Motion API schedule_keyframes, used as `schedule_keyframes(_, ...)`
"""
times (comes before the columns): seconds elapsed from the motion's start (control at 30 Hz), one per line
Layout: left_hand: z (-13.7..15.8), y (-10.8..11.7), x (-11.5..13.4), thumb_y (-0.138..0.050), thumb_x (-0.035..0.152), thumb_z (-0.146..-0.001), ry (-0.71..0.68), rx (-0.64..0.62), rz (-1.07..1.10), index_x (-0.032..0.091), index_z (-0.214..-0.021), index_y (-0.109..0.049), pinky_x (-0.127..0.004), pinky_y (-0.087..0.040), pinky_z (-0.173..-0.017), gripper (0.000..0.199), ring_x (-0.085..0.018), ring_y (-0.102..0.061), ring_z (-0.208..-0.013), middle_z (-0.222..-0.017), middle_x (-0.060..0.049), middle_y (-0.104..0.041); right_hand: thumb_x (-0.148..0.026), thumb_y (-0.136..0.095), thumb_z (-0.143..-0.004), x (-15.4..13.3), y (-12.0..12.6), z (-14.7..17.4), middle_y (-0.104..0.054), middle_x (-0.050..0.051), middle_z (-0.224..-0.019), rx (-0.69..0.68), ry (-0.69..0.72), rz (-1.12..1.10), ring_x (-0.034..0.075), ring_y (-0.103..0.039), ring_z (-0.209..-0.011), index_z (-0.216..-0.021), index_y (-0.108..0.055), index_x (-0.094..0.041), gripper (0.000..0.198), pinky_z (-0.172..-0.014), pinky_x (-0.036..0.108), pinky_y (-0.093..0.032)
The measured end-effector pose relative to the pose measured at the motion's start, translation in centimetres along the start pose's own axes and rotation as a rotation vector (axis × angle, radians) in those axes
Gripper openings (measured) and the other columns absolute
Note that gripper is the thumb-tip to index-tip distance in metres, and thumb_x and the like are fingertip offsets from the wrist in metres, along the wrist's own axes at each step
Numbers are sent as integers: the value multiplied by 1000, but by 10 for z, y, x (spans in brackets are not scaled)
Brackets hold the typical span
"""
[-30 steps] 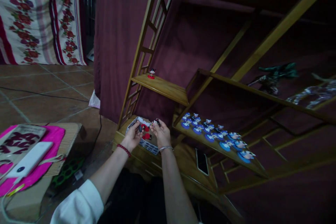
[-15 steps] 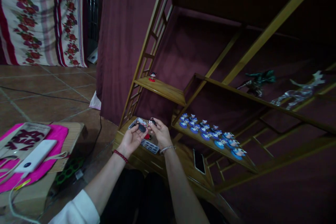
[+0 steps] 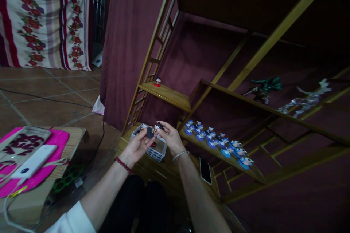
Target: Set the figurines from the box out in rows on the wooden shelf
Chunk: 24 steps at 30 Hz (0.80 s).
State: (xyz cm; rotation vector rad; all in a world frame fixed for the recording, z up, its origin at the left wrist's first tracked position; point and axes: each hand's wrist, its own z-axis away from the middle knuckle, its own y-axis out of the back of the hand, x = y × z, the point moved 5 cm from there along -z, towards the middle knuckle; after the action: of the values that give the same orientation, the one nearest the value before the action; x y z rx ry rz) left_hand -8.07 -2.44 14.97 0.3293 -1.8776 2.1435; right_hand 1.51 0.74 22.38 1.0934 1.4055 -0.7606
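Observation:
My left hand (image 3: 136, 148) pinches a dark round base (image 3: 150, 133) between thumb and fingers. Close against it, my right hand (image 3: 172, 139) grips a small black-haired figurine (image 3: 158, 126). The base and the figurine meet or nearly meet; I cannot tell whether they are joined. Below both hands, a patterned box (image 3: 158, 154) rests on the low wooden surface, with something red inside, partly hidden by my left hand.
A red-based figurine (image 3: 157, 82) stands on the small upper shelf (image 3: 166, 96). Several blue-based figurines (image 3: 210, 134) line the shelf at right, with a phone (image 3: 205, 170) below. A white power bank (image 3: 34, 162) lies on a cardboard box at left.
The dark base has turned and come up against the figurine. My hands have shifted slightly, showing more of the box beneath. The view has moved a little.

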Motion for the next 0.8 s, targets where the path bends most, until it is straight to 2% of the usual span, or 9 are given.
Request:
schedule_keyframes(0.3, 5, -8, -4, -51, 20, -81, -2, -22, -10, 10, -87, -60, -24, -51, -70, 15, -13, -62, -73, -83, -9, -65, -28, -62, -65, -2, 5, 2, -65, 3, -86, -76, 55, 60, 10, -60, -67, -104, -55, -17, 41, -63, 23, -49)
schedule_keyframes(0.43, 8, -10, -5, -50, 20, -81, 29, -24, -31, 9, -89, -59, -23, -51, -67, 17, -16, -62, -78, -84, -11, -64, -28, -61, -66, -3, 6, 2, -63, 3, -90, -119, 67, 71, 12, -60, -73, -104, -55, -19, 39, -67, 24, -50)
schedule_keyframes(0.8, 21, -15, 2, -40, 12, -81, 84, -106, -58, 6, -91, -57, -35, -48, -81, 21, -21, -60, -89, -89, -15, -64, -29, -61, -67, -3, 8, 7, -61, 3, -90, -190, 90, 93, 12, -60, -74, -102, -52, -19, 38, -69, 27, -50)
